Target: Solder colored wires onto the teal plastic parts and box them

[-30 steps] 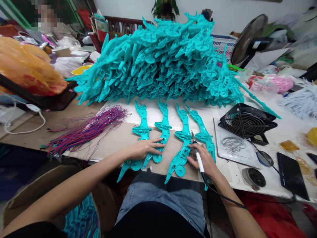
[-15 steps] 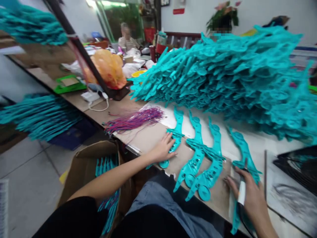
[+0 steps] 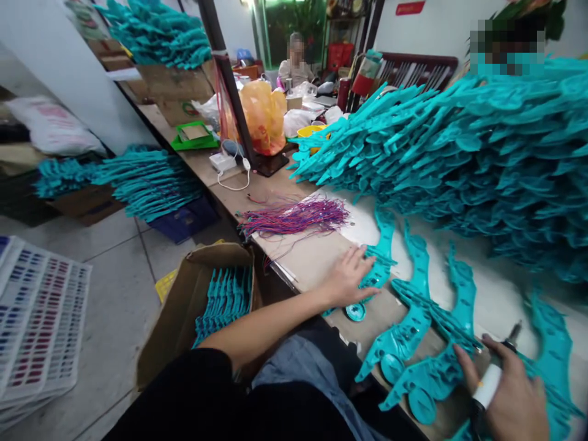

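Several flat teal plastic parts lie in a row on the workbench in front of me. My left hand rests flat on the leftmost teal part, fingers stretched out. My right hand at the lower right is closed round a white-handled soldering iron, its dark tip pointing up, and its fingertips touch another teal part. A bundle of purple and red wires lies on the bench to the left of my left hand. A big heap of teal parts fills the bench behind.
A cardboard box with teal parts stands on the floor by my left leg. More teal stacks lie further left. A white grid crate sits on the floor. An orange bag and a dark post stand behind; a person sits beyond.
My head has turned left, bringing the floor, box and crate into sight. The left hand has moved from the middle parts to the leftmost one. The right hand keeps hold of the soldering iron.
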{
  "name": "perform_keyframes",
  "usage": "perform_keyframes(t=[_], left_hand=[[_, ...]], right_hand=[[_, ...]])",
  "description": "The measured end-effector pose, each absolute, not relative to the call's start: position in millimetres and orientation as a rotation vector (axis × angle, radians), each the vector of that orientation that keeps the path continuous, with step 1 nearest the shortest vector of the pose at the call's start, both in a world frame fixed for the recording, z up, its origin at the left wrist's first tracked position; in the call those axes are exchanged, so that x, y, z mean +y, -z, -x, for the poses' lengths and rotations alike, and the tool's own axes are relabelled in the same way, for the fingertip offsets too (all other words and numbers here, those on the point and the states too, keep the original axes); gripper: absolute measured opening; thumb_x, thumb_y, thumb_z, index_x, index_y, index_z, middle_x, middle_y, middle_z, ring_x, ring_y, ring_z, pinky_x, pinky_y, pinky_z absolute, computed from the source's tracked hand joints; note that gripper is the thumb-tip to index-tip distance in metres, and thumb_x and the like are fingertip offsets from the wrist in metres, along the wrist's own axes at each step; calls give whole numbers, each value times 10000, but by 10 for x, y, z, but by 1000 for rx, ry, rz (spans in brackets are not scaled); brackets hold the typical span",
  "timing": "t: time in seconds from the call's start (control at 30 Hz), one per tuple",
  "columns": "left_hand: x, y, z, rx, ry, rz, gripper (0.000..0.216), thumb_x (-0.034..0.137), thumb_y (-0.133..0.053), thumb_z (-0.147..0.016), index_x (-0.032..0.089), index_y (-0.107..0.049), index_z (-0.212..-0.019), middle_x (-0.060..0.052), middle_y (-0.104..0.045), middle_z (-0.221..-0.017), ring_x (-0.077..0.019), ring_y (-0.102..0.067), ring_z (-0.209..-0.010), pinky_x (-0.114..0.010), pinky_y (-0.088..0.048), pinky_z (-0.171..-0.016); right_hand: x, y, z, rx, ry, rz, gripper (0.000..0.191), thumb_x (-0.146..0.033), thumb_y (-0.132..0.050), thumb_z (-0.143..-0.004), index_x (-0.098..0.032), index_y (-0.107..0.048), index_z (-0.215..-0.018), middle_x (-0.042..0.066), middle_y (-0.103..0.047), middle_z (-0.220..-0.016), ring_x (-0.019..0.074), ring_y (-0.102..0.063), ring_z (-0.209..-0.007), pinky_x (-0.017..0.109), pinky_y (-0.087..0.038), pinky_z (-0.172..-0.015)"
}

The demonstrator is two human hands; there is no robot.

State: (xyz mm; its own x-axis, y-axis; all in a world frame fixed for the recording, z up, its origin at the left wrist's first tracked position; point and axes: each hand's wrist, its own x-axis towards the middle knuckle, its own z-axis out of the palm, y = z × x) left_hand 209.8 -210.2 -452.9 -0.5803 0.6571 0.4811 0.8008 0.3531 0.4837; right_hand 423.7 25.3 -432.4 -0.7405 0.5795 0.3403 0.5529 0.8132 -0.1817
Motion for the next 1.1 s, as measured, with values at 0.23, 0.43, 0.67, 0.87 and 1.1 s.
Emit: perform_keyframes(t=[0.23,0.43,0.67,0.87,1.1], left_hand=[[-3606,4857,-2015,-2414,1276,-117,623,226,-607,-752,138,-412,-1337,-198,-522,-1289,-323,-466,-1252,-524,-362,-1057],[-3926,4934,-1875,-2716,1815,-154,699,318,-582,-743,94,-396,-1379,18,-599,-685,-174,-621,-679,-292,-503,-672],[-3730,3782,-1736,-2904,2121,557,367,487,-623,-783,133,-672,-869,72,-326,-488,-61,-274,-408,-193,-173,-410],[-2849,3052,-1073,-2532,2368,1093,225,381,-643,-815,156,-636,-824,72,-327,-479,-53,-267,-395,-188,-184,-409],[-2342,2567,-476,-2659,1946,1462,305,267,-374,-994,9,-535,-1006,98,-391,-529,68,-276,-451,-89,-166,-545]], right_hand=[[191,4435,-4264,-2549,-288,919,633,-726,-415,-762,-290,-495,-1214,144,-615,-1214,420,-599,-1090,554,-523,-808],[156,4467,-4280,-2519,-303,776,618,-722,-451,-781,-267,-517,-1193,171,-644,-1143,437,-594,-1076,590,-516,-815],[132,4504,-4305,-2498,-264,649,596,-667,-392,-866,-183,-522,-1188,146,-634,-1147,354,-595,-1087,554,-479,-929],[140,4514,-4355,-2455,-227,563,529,-626,-449,-878,-178,-532,-1147,139,-656,-1105,325,-623,-1049,518,-471,-942],[155,4560,-4409,-2513,-170,530,412,-497,-443,-916,-178,-510,-1167,143,-643,-1150,311,-597,-1117,537,-410,-1023]])
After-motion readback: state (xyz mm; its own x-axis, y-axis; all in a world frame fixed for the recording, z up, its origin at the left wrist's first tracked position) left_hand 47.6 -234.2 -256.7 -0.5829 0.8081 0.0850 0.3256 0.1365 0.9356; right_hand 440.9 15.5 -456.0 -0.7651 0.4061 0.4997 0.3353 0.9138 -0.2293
